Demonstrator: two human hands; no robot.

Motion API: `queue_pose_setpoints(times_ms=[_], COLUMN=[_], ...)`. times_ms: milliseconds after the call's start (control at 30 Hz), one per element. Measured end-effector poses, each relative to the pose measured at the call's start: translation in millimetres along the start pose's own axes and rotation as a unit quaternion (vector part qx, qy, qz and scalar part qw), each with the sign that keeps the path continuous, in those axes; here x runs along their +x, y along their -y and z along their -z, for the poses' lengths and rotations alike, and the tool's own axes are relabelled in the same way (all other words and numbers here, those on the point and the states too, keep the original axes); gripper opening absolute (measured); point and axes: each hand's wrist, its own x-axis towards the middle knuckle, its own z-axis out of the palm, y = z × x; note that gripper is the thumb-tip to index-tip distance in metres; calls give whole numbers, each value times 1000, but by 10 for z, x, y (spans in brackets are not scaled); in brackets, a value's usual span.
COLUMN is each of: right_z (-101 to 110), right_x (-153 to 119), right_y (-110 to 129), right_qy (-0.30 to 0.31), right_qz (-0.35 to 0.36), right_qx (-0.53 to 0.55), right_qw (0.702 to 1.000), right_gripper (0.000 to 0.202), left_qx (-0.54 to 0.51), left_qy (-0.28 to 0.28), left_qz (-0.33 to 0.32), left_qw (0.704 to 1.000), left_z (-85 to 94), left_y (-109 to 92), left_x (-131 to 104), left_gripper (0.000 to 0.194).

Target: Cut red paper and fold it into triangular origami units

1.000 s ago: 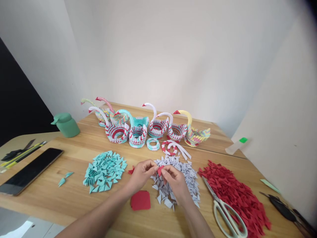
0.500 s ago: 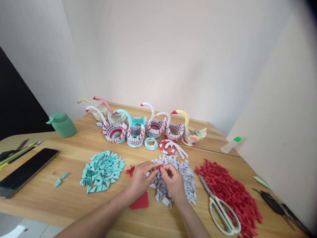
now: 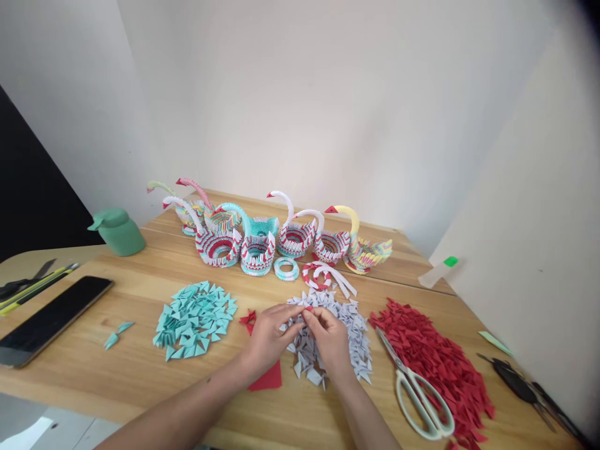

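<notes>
My left hand (image 3: 272, 334) and my right hand (image 3: 328, 337) meet above the pile of pale grey-white folded paper triangles (image 3: 359, 344). Between their fingertips they pinch a small red paper piece (image 3: 308, 308), mostly covered by the fingers. Both hands are closed on it. A flat red sheet of paper (image 3: 269, 378) lies partly under my left wrist. Just left of that hand are a few red folded pieces (image 3: 249, 320). The teal triangle pile (image 3: 197, 319) is farther left, and the red triangle pile (image 3: 431, 369) is to the right.
White-handled scissors (image 3: 422, 403) lie against the red pile. Several paper swans (image 3: 218, 247) stand at the back, with a paper ring (image 3: 285, 269) before them. A phone (image 3: 51, 322) and a green pot (image 3: 119, 234) are on the left. Dark-handled tools (image 3: 515, 381) lie far right.
Both fingertips have closed in further around the red piece, so less of it shows. The hands stay in nearly the same spot; the view has shifted slightly.
</notes>
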Motion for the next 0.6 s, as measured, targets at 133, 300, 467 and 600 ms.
queue_pose_setpoints(times_ms=[133, 300, 467, 600], right_z=[-6, -4, -6, -14], right_x=[-1, -18, -38, -37], right_y=[-35, -40, -45, -84], right_qy=[24, 28, -4, -21], right_qz=[-7, 25, 42, 39], right_qx=[21, -11, -36, -38], right_qw=[999, 999, 998, 998], right_gripper=[34, 31, 33, 37], left_qx=[10, 28, 11, 2], left_qy=[-15, -7, 19, 25], left_qz=[-1, -9, -5, 16], left_qw=[1000, 1000, 1000, 1000], left_z=[-7, -13, 3, 4], left_y=[32, 21, -64, -87], left_x=[-6, -12, -7, -13], left_gripper=[28, 30, 34, 37])
